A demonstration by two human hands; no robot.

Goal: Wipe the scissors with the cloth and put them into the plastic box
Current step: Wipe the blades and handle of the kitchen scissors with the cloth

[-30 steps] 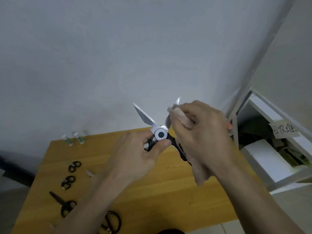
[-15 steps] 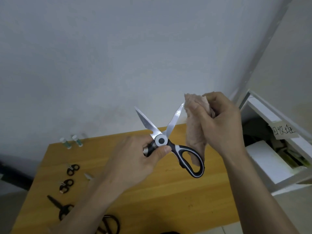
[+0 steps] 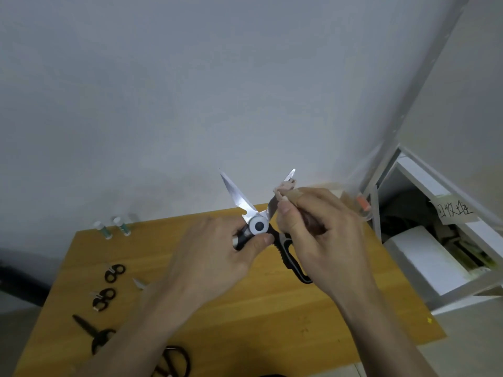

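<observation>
- Centre of the frame: the scissors (image 3: 258,225) are held up above the wooden table (image 3: 272,317), blades spread wide in a V, tips pointing up toward the grey wall (image 3: 190,91)
- The left hand (image 3: 215,257) grips one black handle just below the round pivot, fingers curled round it, thumb pressed on beside the pivot; that grip is clamped on the scissors
- The right hand (image 3: 324,235) pinches the pinkish cloth (image 3: 284,190) against the right-hand blade; fingers and thumb are closed on the cloth, with the blade tip poking out above it
- The other handle loop, black and grey, hangs down under the right hand, just clear of the table
- Lower left of the frame: several small black scissors (image 3: 109,284) lie on the table; two little white-capped bottles (image 3: 111,227) stand near its far left corner
- Right of the frame: a white shelf unit (image 3: 424,257) with a handwritten paper label (image 3: 453,212); by its edge, something clear with an orange bit, too blurred to tell
</observation>
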